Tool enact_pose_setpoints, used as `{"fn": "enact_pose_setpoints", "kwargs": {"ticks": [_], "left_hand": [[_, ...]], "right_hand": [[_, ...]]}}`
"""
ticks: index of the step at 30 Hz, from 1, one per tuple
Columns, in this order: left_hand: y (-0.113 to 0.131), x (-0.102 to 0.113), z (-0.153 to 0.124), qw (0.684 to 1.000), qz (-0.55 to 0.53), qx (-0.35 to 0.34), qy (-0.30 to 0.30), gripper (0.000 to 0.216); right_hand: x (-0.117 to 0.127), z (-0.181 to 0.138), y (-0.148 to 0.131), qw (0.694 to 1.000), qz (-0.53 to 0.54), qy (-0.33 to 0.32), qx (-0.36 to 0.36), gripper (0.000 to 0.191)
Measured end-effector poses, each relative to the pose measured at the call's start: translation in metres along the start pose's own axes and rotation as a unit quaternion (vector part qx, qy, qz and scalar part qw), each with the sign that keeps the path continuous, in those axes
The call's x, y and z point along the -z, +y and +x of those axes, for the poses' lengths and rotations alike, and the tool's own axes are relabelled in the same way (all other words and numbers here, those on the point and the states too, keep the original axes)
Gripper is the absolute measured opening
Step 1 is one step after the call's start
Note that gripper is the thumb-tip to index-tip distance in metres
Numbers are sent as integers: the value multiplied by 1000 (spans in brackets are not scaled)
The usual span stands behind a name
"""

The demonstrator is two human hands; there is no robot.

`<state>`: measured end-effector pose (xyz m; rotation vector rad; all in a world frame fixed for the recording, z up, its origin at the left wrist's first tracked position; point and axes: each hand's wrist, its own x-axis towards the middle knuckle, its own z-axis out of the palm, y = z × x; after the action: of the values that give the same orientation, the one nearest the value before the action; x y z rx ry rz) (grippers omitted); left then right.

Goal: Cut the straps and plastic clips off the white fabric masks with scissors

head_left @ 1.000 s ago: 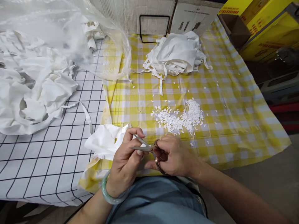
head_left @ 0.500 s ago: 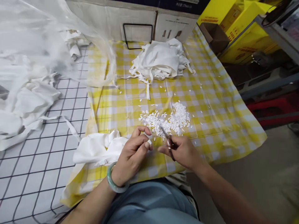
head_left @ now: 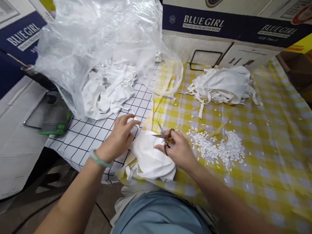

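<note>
My right hand (head_left: 181, 151) grips a pair of scissors (head_left: 168, 139) by the dark handles, blades parted and pointing left. The scissors are over a white cloth piece (head_left: 152, 159) with thin straps, which lies at the table's front edge. My left hand (head_left: 120, 136), with a green bangle at the wrist, is just left of that cloth. Its fingers are stretched out and apart, close to a thin white strap; I see nothing held in them. Right of my right hand, many small white snippets (head_left: 232, 148) lie scattered in a heap.
A clear plastic bag (head_left: 109, 35) and crumpled white cloth pieces (head_left: 114, 91) lie at the left. More strapped white cloths (head_left: 226, 84) are piled at the back, before a cardboard box (head_left: 234, 24). A black wire frame (head_left: 206, 52) leans there. A grey-green object (head_left: 55, 113) sits far left.
My view has turned left. Both hands have moved left, from beside the snippets to the white cloth. My left hand has opened, and the small white bit at its fingertips is gone. The scissors stay in my right hand.
</note>
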<state>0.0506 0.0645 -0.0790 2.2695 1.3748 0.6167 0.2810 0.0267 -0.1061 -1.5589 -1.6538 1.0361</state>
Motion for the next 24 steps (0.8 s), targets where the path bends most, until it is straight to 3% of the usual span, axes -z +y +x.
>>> {"fn": "enact_pose_setpoints", "kwargs": {"ticks": [3,5,9,14,18,21,24], "left_hand": [[-22,-13,15,995,14,-70,-75,32],[-28,-18,17,991,-10,-92,-94,17],[-36,-7,8,993,-29,-68,-91,15],[-41,12,-4,996,-28,-17,-78,15],[-29,2,-3,994,-35,-60,-83,23],[-21,-7,1,990,-22,-104,-87,16],[-19,-5,0,991,-17,-105,-84,18]], "right_hand": [[-13,15,-7,999,-28,-16,33,19],[-7,22,-10,998,55,-3,27,15],[22,31,-18,968,215,123,44,22],[37,41,-17,963,207,168,47,28],[31,43,-9,964,203,166,38,28],[32,44,-6,962,210,172,37,28],[37,46,-6,968,184,165,41,24]]}}
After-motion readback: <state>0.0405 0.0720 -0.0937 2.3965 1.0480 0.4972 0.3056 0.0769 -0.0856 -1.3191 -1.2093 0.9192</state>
